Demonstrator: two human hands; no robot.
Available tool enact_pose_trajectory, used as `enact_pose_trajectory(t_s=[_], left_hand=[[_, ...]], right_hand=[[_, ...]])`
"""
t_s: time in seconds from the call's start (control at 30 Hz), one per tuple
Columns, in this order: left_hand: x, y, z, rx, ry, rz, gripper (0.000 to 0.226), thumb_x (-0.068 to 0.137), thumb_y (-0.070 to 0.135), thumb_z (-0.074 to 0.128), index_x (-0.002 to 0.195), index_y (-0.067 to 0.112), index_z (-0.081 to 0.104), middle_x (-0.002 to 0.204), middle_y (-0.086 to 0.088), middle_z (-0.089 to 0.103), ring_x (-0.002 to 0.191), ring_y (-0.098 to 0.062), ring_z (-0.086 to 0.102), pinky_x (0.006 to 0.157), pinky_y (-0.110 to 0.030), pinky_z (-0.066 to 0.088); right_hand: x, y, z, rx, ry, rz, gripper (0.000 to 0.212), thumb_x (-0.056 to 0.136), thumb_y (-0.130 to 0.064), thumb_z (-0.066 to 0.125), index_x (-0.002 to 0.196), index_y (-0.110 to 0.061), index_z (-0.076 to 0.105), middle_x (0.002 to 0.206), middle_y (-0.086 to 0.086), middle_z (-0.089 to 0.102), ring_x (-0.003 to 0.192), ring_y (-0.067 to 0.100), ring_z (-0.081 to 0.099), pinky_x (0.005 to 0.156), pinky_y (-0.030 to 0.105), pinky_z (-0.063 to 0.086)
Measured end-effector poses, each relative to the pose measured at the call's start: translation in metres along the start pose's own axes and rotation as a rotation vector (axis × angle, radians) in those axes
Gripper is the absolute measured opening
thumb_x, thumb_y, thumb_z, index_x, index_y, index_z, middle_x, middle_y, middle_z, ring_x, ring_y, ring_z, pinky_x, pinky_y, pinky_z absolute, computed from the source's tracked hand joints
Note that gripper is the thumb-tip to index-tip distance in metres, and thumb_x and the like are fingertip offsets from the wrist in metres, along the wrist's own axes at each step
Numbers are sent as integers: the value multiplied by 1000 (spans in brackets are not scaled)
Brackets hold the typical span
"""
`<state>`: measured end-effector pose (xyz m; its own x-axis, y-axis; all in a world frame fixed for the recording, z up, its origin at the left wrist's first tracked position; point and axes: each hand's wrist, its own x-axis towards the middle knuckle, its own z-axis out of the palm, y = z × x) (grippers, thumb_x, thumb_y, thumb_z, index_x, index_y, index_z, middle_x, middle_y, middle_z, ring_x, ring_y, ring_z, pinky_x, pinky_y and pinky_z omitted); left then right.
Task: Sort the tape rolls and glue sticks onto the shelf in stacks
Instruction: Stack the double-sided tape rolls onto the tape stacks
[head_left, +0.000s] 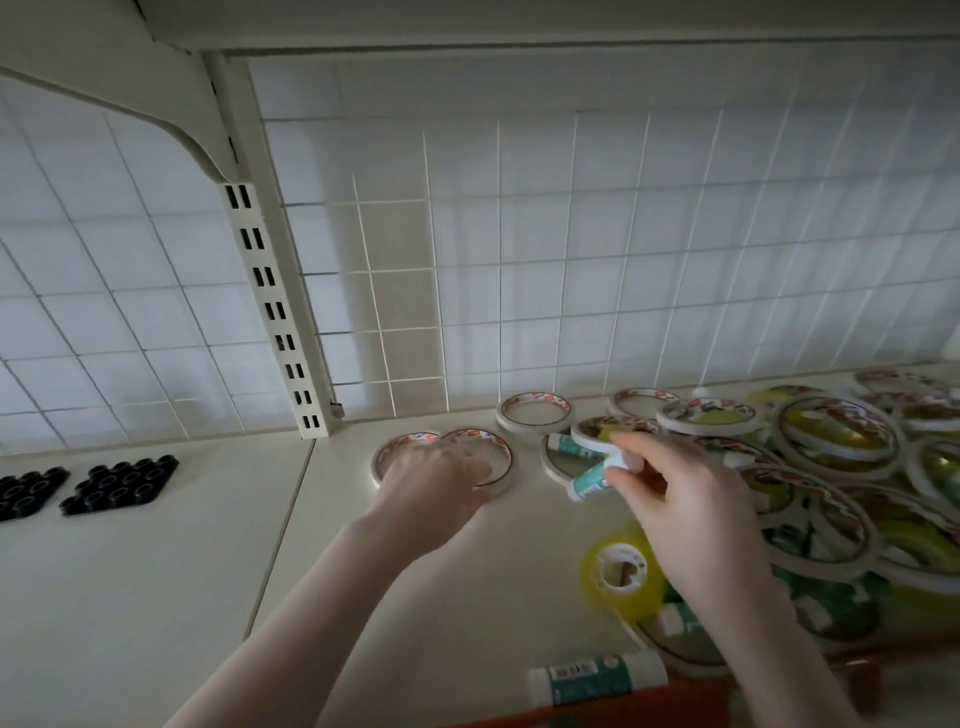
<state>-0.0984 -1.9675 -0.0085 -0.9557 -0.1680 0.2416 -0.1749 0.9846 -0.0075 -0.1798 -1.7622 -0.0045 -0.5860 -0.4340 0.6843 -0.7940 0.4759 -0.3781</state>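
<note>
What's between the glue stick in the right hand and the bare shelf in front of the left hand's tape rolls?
Nothing visible. The right hand pinches the glue stick beside the pile; the shelf surface toward the left hand and its two tape rolls lies bare.

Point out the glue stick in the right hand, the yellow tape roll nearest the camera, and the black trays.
glue stick (589, 480), head view, on its green label.
yellow tape roll (597, 582), head view, on its yellow side.
black trays (122, 483), head view, on the right tray's top.
</note>
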Motion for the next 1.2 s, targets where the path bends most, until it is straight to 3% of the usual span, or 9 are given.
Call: enact_pose_trajectory(t_s=[0.2, 0.27, 0.33, 0.47, 0.6, 0.8, 0.93, 1.07, 1.2], left_hand=[[0, 1, -2, -9, 59, 32, 18, 92, 32, 50, 92, 21, 64, 89, 4, 63, 88, -21, 58, 73, -30, 45], [-3, 0, -7, -36, 152, 52, 8, 87, 25, 58, 87, 20, 64, 84, 5, 63, 81, -23, 60, 62, -27, 39], [-9, -3, -15, -25, 157, 24, 8, 85, 23, 62, 88, 18, 66, 85, 3, 64, 81, -24, 60, 60, -26, 35], [-35, -18, -31, -15, 286, -9, 14, 76, 24, 60, 82, 19, 71, 71, 5, 64, 65, -23, 61, 54, -26, 46], [-73, -43, -47, -64, 297, -72, 21, 81, 33, 53, 86, 21, 70, 74, 4, 64, 67, -24, 62, 59, -35, 52], [-151, -92, -71, 35, 359, -232, 10, 70, 29, 62, 77, 25, 69, 71, 10, 64, 64, -17, 62, 49, -24, 45], [-220, -146, -84, 45, 367, -313, 10, 68, 28, 63, 76, 26, 69, 71, 11, 64, 62, -16, 63, 51, -22, 45], [-298, -215, -99, 75, 380, -344, 22, 77, 35, 49, 77, 25, 68, 69, 11, 62, 60, -15, 60, 51, -22, 48], [-367, -284, -115, 104, 375, -391, 26, 78, 38, 44, 76, 26, 67, 68, 12, 60, 61, -12, 59, 55, -20, 40]], right_hand=[[-5, 5, 2, 46, 39, -15, 36, 66, -4, 81, 101, -5, 71, 84, 4, 69, 67, 18, 66, 55, 27, 56], [-5, 6, 3, 60, 61, -24, 34, 67, -5, 81, 100, -6, 71, 82, 3, 69, 66, 18, 65, 53, 29, 56], [-3, 3, 5, 79, 76, -38, 31, 67, -6, 81, 96, -6, 71, 79, 3, 68, 63, 16, 62, 54, 24, 52], [2, -12, 11, 158, 67, -55, 24, 68, -5, 80, 90, -7, 71, 76, 2, 67, 60, 16, 60, 52, 26, 53], [5, -42, 28, 242, 60, -100, 22, 66, -4, 82, 85, -8, 70, 72, -1, 65, 57, 18, 58, 53, 25, 46], [3, -121, 60, 355, -17, -143, 22, 67, -4, 81, 84, -13, 68, 71, -7, 61, 59, 14, 55, 59, 26, 39], [-7, -201, 92, 422, -35, -208, 23, 66, -1, 81, 79, -12, 66, 71, -5, 63, 58, 16, 57, 59, 23, 40], [-26, -293, 132, 454, -37, -196, 25, 64, 0, 82, 83, -12, 70, 71, -6, 63, 59, 11, 57, 62, 21, 42], [-35, -374, 170, 501, -78, -170, 26, 66, -2, 81, 88, -13, 72, 72, -9, 63, 60, 8, 59, 65, 17, 42]])
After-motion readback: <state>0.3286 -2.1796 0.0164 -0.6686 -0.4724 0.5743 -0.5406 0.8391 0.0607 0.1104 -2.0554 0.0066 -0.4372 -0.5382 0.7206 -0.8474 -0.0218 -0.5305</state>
